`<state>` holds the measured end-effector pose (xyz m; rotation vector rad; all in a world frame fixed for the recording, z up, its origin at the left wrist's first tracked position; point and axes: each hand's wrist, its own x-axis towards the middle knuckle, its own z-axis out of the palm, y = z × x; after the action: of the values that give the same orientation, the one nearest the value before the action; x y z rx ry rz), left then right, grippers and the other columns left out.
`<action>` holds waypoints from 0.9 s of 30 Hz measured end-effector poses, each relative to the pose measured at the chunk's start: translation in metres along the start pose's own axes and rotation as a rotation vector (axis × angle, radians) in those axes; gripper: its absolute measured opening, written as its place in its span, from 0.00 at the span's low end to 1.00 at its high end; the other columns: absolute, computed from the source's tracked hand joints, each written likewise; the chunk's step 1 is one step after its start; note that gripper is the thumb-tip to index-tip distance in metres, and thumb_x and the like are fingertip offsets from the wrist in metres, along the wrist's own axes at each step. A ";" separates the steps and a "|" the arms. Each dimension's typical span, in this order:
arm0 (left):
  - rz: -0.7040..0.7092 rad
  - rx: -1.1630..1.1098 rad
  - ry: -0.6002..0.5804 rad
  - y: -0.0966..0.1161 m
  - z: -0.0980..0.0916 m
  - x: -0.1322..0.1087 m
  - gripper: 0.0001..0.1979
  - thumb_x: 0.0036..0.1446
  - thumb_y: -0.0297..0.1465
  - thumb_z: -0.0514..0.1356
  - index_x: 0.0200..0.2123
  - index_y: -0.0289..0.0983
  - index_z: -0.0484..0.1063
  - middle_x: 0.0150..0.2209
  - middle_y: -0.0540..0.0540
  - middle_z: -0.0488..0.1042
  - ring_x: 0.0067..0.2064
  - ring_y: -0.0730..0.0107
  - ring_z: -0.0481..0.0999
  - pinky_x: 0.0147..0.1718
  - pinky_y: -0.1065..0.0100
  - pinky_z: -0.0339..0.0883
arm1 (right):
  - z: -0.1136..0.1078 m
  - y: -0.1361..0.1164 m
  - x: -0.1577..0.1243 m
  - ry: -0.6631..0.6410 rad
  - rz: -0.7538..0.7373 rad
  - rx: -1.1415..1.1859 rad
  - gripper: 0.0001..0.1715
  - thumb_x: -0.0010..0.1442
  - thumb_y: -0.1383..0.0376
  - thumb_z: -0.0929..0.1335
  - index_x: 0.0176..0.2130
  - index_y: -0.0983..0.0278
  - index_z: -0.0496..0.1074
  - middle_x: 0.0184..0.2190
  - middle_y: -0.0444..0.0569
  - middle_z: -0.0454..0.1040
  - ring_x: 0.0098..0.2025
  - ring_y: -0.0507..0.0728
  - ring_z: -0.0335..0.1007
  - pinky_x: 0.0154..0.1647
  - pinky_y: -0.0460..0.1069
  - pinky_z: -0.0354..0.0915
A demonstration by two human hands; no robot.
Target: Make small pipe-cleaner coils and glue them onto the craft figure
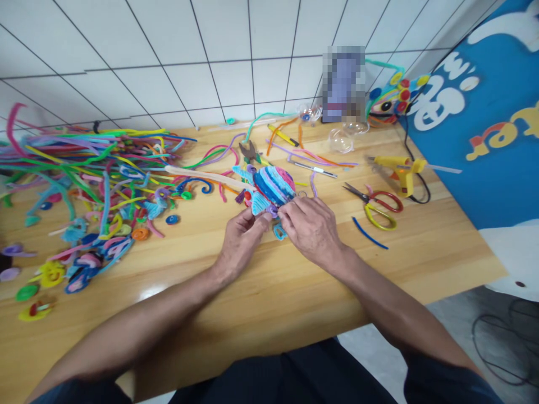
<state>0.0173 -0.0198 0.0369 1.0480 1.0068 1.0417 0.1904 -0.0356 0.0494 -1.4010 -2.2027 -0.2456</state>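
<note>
L hand [240, 242] & R hand [312, 229] pinch striped pc. [273, 184] at near edge — prob. for steadiness — w/ scissors [368, 198] R of grip.

Lettered panel, blue ground, right of the table; wording only partly legible.

Panel [467, 193]: blue, bearing rounded lettering set aslant and cut off by the right edge of view. White lettering [455, 115], left portion: seems to include "ea", with a smaller character resembling "M" or "w" above; full word not certain. Coloured lettering [507, 133], below and to the right, in red, orange and yellow: a probable "r" beside a rounded letter, remainder uncertain. Large white shape [505, 29], top corner: cropped, letter undetermined. Purple upright item [342, 81] by the wall: face pixelated, any print unreadable.
</note>
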 end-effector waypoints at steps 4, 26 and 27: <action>-0.007 0.002 0.008 -0.001 -0.001 0.000 0.16 0.53 0.44 0.72 0.28 0.38 0.77 0.22 0.52 0.69 0.27 0.73 0.68 0.26 0.71 0.63 | 0.001 0.000 -0.003 -0.032 0.031 0.048 0.14 0.74 0.66 0.63 0.37 0.62 0.74 0.31 0.49 0.78 0.35 0.57 0.71 0.41 0.54 0.60; 0.003 0.009 0.016 0.001 0.000 0.001 0.18 0.52 0.46 0.73 0.26 0.38 0.75 0.21 0.53 0.68 0.27 0.72 0.68 0.25 0.71 0.63 | 0.000 -0.002 -0.004 0.037 0.126 0.403 0.11 0.71 0.69 0.63 0.44 0.59 0.75 0.38 0.50 0.79 0.43 0.58 0.76 0.46 0.53 0.71; 0.004 0.008 0.013 0.002 0.000 0.000 0.18 0.52 0.46 0.73 0.26 0.38 0.76 0.21 0.53 0.68 0.27 0.72 0.68 0.25 0.71 0.63 | 0.000 -0.002 -0.004 0.040 0.125 0.411 0.11 0.71 0.69 0.63 0.44 0.59 0.75 0.38 0.50 0.78 0.43 0.58 0.76 0.47 0.53 0.71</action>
<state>0.0172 -0.0191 0.0383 1.0512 1.0201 1.0500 0.1900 -0.0400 0.0474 -1.2794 -1.9794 0.2121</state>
